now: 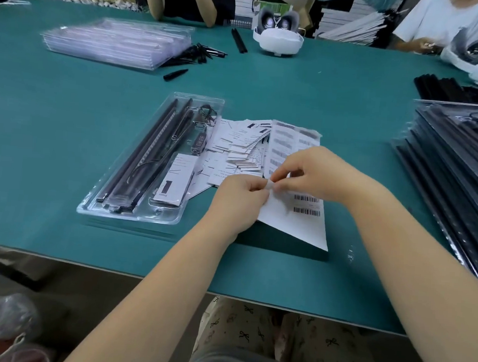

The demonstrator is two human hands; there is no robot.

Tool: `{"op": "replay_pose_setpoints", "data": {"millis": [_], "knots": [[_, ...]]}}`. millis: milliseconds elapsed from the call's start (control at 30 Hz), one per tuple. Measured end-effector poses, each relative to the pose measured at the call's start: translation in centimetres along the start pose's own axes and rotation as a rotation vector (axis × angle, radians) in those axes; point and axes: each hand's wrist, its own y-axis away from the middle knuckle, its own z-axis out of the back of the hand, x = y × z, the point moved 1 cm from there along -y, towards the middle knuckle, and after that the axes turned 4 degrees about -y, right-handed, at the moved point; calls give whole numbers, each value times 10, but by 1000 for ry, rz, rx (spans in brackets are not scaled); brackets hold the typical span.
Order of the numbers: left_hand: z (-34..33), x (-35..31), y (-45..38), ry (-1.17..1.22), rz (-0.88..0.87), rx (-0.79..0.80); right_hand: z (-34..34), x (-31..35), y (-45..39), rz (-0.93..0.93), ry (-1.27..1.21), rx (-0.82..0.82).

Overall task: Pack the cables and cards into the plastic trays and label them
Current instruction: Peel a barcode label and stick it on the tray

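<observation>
A clear plastic tray (178, 100) lies on the green table left of centre, holding long black rods, a coiled black cable and a white card (175, 179). To its right spreads a heap of small white cards (242, 150). My left hand (238, 200) grips the corner of a white barcode label sheet (294, 221), lifted off the table. My right hand (314, 173) pinches a small white sticker (270, 185) at that sheet's top edge, fingertips meeting those of my left hand.
A stack of clear trays (114, 42) lies far left, with loose black parts (195, 55) beside it. Packed trays (453, 167) are piled at the right edge. A white headset (277, 39) stands at the back. Another person (441, 22) sits far right.
</observation>
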Motion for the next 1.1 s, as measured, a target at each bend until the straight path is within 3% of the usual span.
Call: {"op": "replay_pose_setpoints", "data": {"millis": [467, 700, 800, 867, 933, 1000, 1067, 1100], "knots": [[-3, -2, 1, -35, -28, 4, 3, -14, 1, -99, -312, 41], [-1, 0, 0, -2, 19, -7, -15, -27, 0, -314, -973, -295], [-2, -3, 2, 52, 34, -19, -12, -33, 1, -430, -1352, -505], [-3, -8, 2, 62, 48, -67, -7, -34, 4, -482, -1438, -676], [-7, -12, 1, 2, -9, -74, -3, -32, 8, -461, -1327, -835], [-11, -18, 1, -250, -164, -126, 0, -25, 12, -329, -1049, -967], [-8, -26, 2, -378, -301, -260, -1, -11, 20, -70, -697, -1048], [-5, -29, 1, -285, -317, -289, -3, -4, 23, 90, -499, -1075]]}}
